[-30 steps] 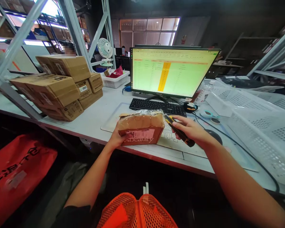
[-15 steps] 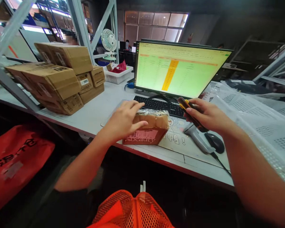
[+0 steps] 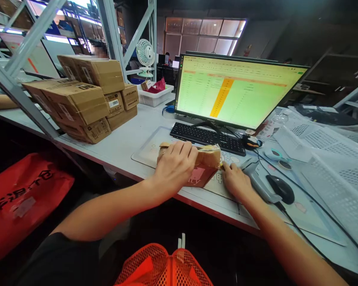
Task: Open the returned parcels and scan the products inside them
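A small cardboard box (image 3: 207, 159) with a printed pink patch and shiny tape along its top stands near the table's front edge. My left hand (image 3: 179, 163) lies over its top and front, fingers curled over the upper edge and closed on it. At the box's right side is my right hand (image 3: 234, 178), closed around a utility knife (image 3: 221, 164). Only a bit of yellow on the knife shows; my fingers cover the rest. Just right of that hand lies a grey barcode scanner (image 3: 261, 186), beside a black mouse (image 3: 282, 190).
Behind the box are a keyboard (image 3: 205, 135) and a monitor (image 3: 238, 91). Stacked cartons (image 3: 77, 99) stand at left by a metal post. White perforated baskets (image 3: 334, 174) crowd the right. Cables cross the right side of the desk. A red bag (image 3: 26, 202) hangs below left.
My right hand has come down and left with the utility knife to the box's right side. My left hand has closed over the box top. The camera view has shifted slightly left.
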`<state>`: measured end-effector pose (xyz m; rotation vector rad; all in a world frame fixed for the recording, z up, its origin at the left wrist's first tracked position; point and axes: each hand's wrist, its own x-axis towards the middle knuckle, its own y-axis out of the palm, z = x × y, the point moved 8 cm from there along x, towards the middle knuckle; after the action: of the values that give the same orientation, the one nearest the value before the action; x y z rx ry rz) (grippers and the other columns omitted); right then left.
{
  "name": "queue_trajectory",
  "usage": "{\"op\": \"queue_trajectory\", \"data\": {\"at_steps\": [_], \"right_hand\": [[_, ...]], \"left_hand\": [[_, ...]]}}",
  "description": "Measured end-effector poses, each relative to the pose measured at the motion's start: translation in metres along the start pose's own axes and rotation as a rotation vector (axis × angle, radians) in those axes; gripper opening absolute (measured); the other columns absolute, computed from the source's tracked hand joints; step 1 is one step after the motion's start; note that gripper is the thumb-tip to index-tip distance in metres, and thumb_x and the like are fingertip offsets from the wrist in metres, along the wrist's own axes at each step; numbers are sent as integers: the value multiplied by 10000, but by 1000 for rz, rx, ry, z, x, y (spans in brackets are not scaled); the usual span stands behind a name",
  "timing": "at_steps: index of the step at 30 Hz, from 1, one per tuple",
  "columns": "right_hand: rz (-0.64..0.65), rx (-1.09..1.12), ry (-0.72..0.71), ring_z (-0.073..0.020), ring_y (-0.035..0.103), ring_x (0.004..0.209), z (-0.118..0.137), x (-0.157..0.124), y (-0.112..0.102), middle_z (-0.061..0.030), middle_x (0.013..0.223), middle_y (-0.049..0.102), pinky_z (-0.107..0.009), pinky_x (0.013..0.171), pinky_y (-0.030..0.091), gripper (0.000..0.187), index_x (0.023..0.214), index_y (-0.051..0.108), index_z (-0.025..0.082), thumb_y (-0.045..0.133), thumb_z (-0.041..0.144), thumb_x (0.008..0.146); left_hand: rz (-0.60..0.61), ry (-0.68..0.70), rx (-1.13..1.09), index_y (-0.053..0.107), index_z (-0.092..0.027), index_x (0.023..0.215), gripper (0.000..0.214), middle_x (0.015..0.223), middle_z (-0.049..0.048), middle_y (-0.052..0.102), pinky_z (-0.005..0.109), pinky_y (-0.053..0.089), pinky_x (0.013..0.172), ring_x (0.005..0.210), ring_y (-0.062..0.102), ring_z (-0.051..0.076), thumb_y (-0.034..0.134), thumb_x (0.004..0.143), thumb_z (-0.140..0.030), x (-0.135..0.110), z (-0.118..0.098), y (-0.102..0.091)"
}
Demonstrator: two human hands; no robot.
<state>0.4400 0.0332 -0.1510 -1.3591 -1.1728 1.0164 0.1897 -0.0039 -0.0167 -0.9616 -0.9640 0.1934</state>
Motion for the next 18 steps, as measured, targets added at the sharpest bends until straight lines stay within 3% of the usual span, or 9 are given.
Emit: {"op": "queue_trajectory", "data": {"at_steps": [3,7,9,11,14,18], "right_hand": [[-49,167,-83,-391,608,1192,3,3,-17,-230,1270,640,-512,943,524,487,1430,572,106,424,351,1035],[-259,741,-309,-295,658,1111,16,3,-97,-151,1258,691,-451,978,533,494,1364,638,172,519,486,1002],[-204,904,-477,-275,655,1137,37,0,-131,-108,1255,704,-418,995,526,508,1318,680,215,593,565,960],[-75,905,-598,-270,654,1125,62,-3,-150,-85,1214,719,-395,982,522,515,1250,729,229,663,604,903],[62,786,-664,-256,662,1029,87,-2,-161,-69,1111,733,-366,915,526,549,1191,769,230,752,617,802],[45,647,-691,-234,661,902,97,4,-167,-48,991,746,-340,822,510,488,1112,801,242,756,589,772]], "left_hand": [[-74,29,15,591,-144,984,109,908,91,618,403,435,766,844,565,271,513,959,-72,-6,-7,-8],[-186,50,-60,565,-176,888,175,782,47,595,373,397,694,723,544,235,468,974,-58,-19,-13,-20],[-236,56,-91,552,-190,842,235,728,32,583,364,376,678,687,541,218,429,1011,-83,-24,-14,-26],[-273,68,-120,544,-198,802,284,686,21,572,358,358,669,664,546,200,415,1043,-119,-27,-15,-31],[-315,90,-152,541,-200,765,323,652,9,570,352,344,658,637,548,181,427,1064,-155,-31,-19,-37],[-351,102,-181,567,-192,780,299,673,9,615,341,354,668,653,574,174,462,1055,-138,-36,-23,-39]]}}
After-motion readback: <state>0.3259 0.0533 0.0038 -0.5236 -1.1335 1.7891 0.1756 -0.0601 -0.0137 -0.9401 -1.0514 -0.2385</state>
